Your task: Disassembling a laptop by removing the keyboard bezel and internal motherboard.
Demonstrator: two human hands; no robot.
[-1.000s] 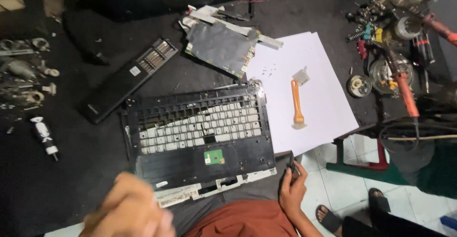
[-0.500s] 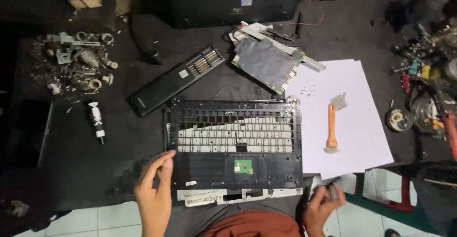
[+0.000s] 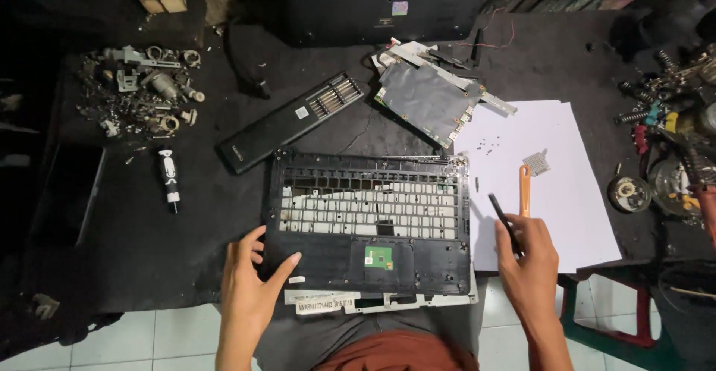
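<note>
Black tabletop point(image 3: 186, 244) across nearly the whole view, near edge running just above the pale tiled floor point(image 3: 134, 341). Dark laptop base point(image 3: 388, 5) at the far edge, top middle. Opened laptop palmrest frame point(image 3: 369, 225) in the near middle, keyboard underside showing white, small green board in its lower half; near edge overhanging the tabletop edge toward the lap. White paper sheet point(image 3: 567, 184) just right of the frame, left edge touching or nearly touching the frame's right side, near corner reaching past the tabletop edge. Grey circuit board with metal strips point(image 3: 429, 99) beyond the frame's far right corner, overlapping the sheet's far left corner. Long black battery bar point(image 3: 291, 121) lying diagonally off the frame's far left corner. Heap of metal scrap and screws point(image 3: 142, 91) far left; clutter of tools and springs point(image 3: 671, 140) along the right edge. Open black surface between scrap heap and frame, broken only by a small black-and-white screwdriver handle point(image 3: 169, 177). Left hand point(image 3: 250, 281) spread, fingers splayed, fingertips resting on the frame's near left corner. Right hand point(image 3: 529, 259) at the sheet's near edge, closed around a thin black tool point(image 3: 503, 222) pointing away up and left. Orange pry tool point(image 3: 525, 188) on the sheet just beyond the right hand's fingers. Small grey ribbed piece point(image 3: 536, 162) and scattered tiny screws point(image 3: 488, 146) farther up the sheet.
</note>
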